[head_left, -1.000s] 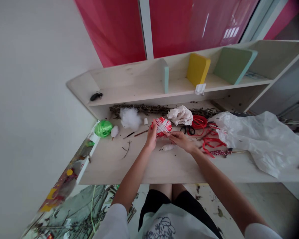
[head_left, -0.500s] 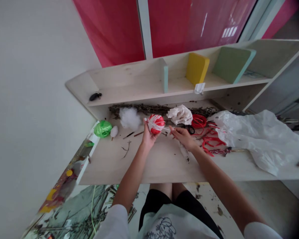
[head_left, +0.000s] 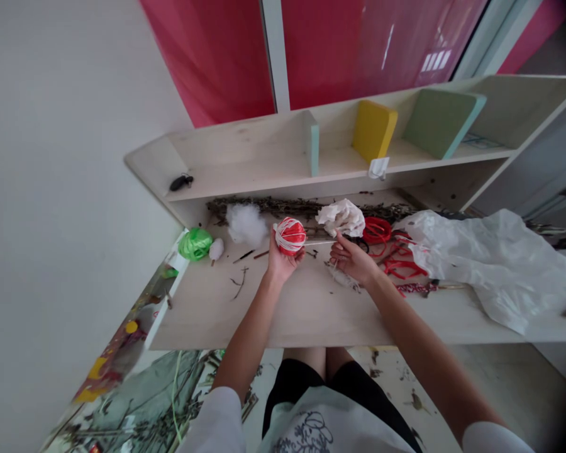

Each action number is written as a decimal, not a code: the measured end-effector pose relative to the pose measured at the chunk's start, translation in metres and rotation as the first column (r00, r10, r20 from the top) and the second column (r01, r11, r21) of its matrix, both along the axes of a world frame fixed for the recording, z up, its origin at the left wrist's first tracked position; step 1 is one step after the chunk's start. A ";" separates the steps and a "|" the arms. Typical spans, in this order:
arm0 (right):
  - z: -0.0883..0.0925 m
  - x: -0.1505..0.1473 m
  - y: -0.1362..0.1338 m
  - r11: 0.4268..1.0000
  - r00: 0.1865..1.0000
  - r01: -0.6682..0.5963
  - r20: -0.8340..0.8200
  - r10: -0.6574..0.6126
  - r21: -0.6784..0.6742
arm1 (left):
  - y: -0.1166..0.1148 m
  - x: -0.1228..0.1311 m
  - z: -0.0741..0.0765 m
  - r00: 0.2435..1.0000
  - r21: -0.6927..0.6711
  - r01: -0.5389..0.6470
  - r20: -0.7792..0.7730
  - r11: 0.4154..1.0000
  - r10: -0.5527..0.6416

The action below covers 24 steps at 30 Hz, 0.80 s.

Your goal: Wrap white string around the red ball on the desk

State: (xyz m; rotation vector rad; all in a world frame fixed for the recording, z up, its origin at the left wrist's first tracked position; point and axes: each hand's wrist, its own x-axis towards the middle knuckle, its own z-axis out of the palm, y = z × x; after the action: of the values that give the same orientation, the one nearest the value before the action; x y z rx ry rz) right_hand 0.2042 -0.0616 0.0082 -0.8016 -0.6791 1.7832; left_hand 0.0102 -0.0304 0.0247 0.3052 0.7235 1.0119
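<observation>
My left hand (head_left: 283, 259) is wrapped round a red ball (head_left: 293, 242) with white string wound across it. From the ball a length of white string (head_left: 319, 242) stretches level to the right. Its other end is pinched between the thumb and fingers of my right hand (head_left: 353, 259). Just below my right hand lies a bundle of white string (head_left: 344, 278) on the desk, partly covered by the fingers. Behind that hand sits a crumpled white paper-like wad (head_left: 342, 218).
On the desk (head_left: 245, 321) are a green ball (head_left: 195, 244), white fluff (head_left: 246, 225), red ribbon (head_left: 376, 231) and a plastic bag (head_left: 490, 258). A row of dry twigs (head_left: 283, 206) runs along the back beneath a shelf (head_left: 255, 173) with coloured dividers. Branches (head_left: 170, 402) lie on the floor.
My right hand has moved right, drawing out a longer stretch of string from the ball. The ball has turned in my left hand and shifted slightly left.
</observation>
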 end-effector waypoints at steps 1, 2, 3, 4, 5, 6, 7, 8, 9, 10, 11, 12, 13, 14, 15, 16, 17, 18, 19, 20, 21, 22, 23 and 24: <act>0.001 0.001 0.000 1.000 1.000 0.010 -0.012 -0.010 -0.008 | 0.000 -0.001 0.000 1.000 -0.012 -0.008 0.010 1.000 0.008; 0.001 0.002 0.001 1.000 1.000 0.019 -0.021 -0.019 -0.016 | 0.000 -0.001 0.000 1.000 -0.020 -0.012 0.017 1.000 0.012; 0.002 0.002 0.001 0.999 0.999 0.026 -0.030 -0.027 -0.023 | 0.000 -0.001 -0.001 1.000 -0.022 -0.012 0.024 1.000 0.012; 0.002 0.002 0.001 0.999 0.999 0.030 -0.038 -0.032 -0.031 | 0.000 -0.001 -0.001 1.000 -0.020 -0.006 0.029 1.000 0.006; 0.001 0.002 0.001 0.999 0.998 0.032 -0.045 -0.034 -0.038 | 0.000 -0.001 -0.002 0.999 -0.013 0.002 0.032 1.000 -0.002; 0.001 0.002 0.001 0.998 0.998 0.034 -0.050 -0.036 -0.046 | 0.000 -0.001 -0.002 0.999 -0.004 0.008 0.033 1.000 -0.008; 0.001 0.002 0.001 0.998 0.998 0.036 -0.053 -0.039 -0.053 | 0.000 -0.001 -0.002 0.999 0.002 0.013 0.030 1.000 -0.013; 0.001 0.002 0.001 0.997 0.998 0.040 -0.056 -0.043 -0.059 | 0.000 -0.001 -0.003 1.000 0.006 0.016 0.024 1.000 -0.016; 0.001 0.002 0.001 0.997 0.997 0.045 -0.056 -0.048 -0.065 | 0.000 -0.001 -0.003 1.000 0.008 0.018 0.019 1.000 -0.018; 0.001 0.002 0.001 0.996 0.997 0.049 -0.053 -0.052 -0.070 | 0.000 0.000 -0.003 1.000 0.008 0.019 0.015 1.000 -0.019; 0.001 0.002 0.001 0.996 0.997 0.053 -0.048 -0.056 -0.074 | 0.000 0.000 -0.003 1.000 0.009 0.021 0.011 1.000 -0.021; 0.002 0.002 0.001 0.995 0.997 0.057 -0.041 -0.060 -0.077 | 0.000 0.000 -0.002 1.000 0.010 0.024 0.010 1.000 -0.024; 0.002 0.002 0.001 0.995 0.997 0.060 -0.034 -0.063 -0.078 | 0.000 0.000 -0.002 1.000 0.010 0.027 0.009 1.000 -0.027; 0.002 0.002 0.001 0.995 0.997 0.065 -0.028 -0.067 -0.077 | 0.000 -0.001 -0.002 1.000 0.012 0.029 0.009 1.000 -0.029; 0.002 0.002 0.001 0.995 0.997 0.068 -0.024 -0.070 -0.073 | 0.000 -0.001 -0.002 0.999 0.014 0.030 0.009 0.999 -0.030; 0.002 0.002 0.001 0.995 0.997 0.071 -0.021 -0.072 -0.066 | 0.000 -0.001 -0.002 0.999 0.018 0.032 0.009 0.999 -0.032; 0.001 0.002 0.001 0.996 0.997 0.071 -0.019 -0.073 -0.057 | 0.000 -0.001 -0.003 0.999 0.024 0.034 0.011 0.999 -0.034; 0.001 0.002 0.001 0.996 0.997 0.069 -0.016 -0.070 -0.048 | 0.001 -0.001 -0.003 0.999 0.028 0.035 0.011 0.999 -0.035; 0.000 0.002 0.001 0.997 0.998 0.067 -0.013 -0.067 -0.039 | 0.001 -0.001 -0.003 0.999 0.032 0.037 0.010 0.999 -0.037; 0.000 0.002 0.002 0.997 0.998 0.064 -0.008 -0.065 -0.034 | 0.001 -0.001 -0.004 0.999 0.033 0.040 0.008 0.999 -0.041; -0.001 0.002 0.002 0.998 0.998 0.063 -0.003 -0.063 -0.031 | 0.001 -0.001 -0.004 0.999 0.035 0.043 0.007 0.998 -0.043; -0.001 0.002 0.002 0.998 0.998 0.064 0.003 -0.064 -0.028 | 0.001 -0.001 -0.004 0.999 0.037 0.044 0.006 0.998 -0.044; 0.000 0.002 0.001 0.998 0.998 0.064 0.010 -0.064 -0.028 | 0.001 -0.002 -0.005 0.999 0.039 0.045 0.004 0.998 -0.045; 0.000 0.002 0.001 0.998 0.998 0.064 0.017 -0.064 -0.029 | 0.001 -0.002 -0.005 0.999 0.041 0.043 0.004 0.998 -0.044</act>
State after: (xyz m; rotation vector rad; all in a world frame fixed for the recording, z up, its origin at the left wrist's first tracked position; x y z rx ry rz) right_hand 0.2060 -0.0605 0.0084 -0.8488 -0.6324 1.7342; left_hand 0.0086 -0.0293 0.0198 0.3525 0.6894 0.9868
